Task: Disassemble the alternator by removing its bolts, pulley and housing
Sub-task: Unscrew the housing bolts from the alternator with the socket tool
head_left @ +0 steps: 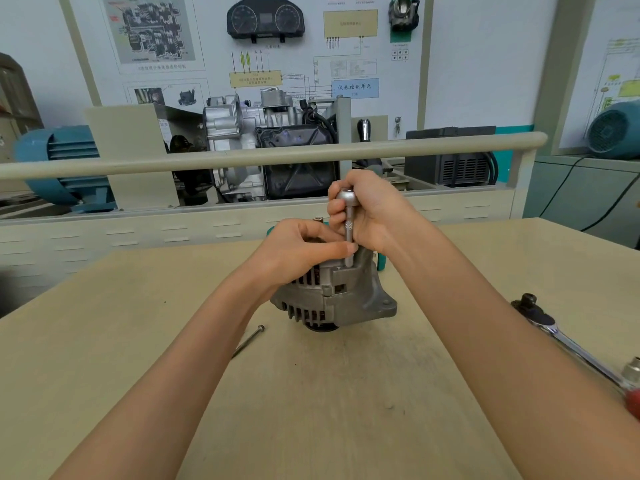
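**Alternator on bench, extension bar seated on a housing bolt**

Head view. Pale wooden workbench [346, 393] in foreground. Loose long bolt [248, 340] lying on the bench, left of and just in front of the alternator [339, 296]. Ratchet wrench [568, 341] at right edge, well apart from the work, partly hidden by the right forearm; a red-tipped handle [633, 401] and a small socket [631, 368] near its near end. Teal object [381, 261] directly behind the alternator, mostly covered. Beyond the bench rail [242, 157]: cutaway gearbox [263, 140], two teal motors, wall training board with an instrument cluster [265, 18].

Alternator standing at bench centre, mounting lug toward the right. Socket extension bar [348, 226] upright on its top right edge, lower end apparently on a bolt head, contact point not clearly visible.

Left hand [298, 251] over the alternator's top, fingers curled, thumb and forefinger pinching the bar's lower shaft. Right hand [370, 213] behind the bar, fingers wrapped round its upper end.
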A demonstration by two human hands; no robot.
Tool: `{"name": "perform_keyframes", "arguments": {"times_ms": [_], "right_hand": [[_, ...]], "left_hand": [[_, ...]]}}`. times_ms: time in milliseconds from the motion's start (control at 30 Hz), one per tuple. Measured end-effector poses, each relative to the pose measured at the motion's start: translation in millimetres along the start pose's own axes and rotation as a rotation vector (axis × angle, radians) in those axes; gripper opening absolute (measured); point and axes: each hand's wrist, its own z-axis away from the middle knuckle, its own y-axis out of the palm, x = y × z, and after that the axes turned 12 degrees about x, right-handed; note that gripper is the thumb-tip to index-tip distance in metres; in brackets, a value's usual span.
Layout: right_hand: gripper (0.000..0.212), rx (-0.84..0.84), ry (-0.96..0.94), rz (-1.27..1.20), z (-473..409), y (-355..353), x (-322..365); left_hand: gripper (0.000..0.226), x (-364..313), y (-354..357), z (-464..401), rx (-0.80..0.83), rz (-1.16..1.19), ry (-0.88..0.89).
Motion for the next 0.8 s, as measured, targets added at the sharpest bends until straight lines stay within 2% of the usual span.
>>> {"name": "perform_keyframes", "arguments": {"times_ms": [67,167,233,333,433,667,800], "right_hand": [[0.016,-0.168,-0.137,0.035,-2,10,-8],[0.027,-0.443,-0.401,0.009,-2,18,-21],[0.029,-0.494,-0.447,-0.048,-1,18,-20],[0.022,-0.403,-0.268,-0.137,-1,16,-4],[0.032,-0.294,-0.131,-0.337,-3,8,12],[0.029,-0.226,-0.144,-0.508,-6,1,17],[0.028,-0.186,-0.09,-0.368,-7,3,14]], "left_hand": [[0.016,0,1,1,-0.007,0.0,0.018],[0.018,1,1,0,-0.03,-0.043,0.026],[0.016,1,3,0,-0.024,-0.055,0.027],[0.018,0,3,0,-0.004,-0.037,0.013],[0.01,0,2,-2,0.018,-0.049,-0.012],[0.008,0,2,-3,0.019,-0.053,-0.03],[0.008,0,0,-2,0.029,-0.066,-0.026]]}}
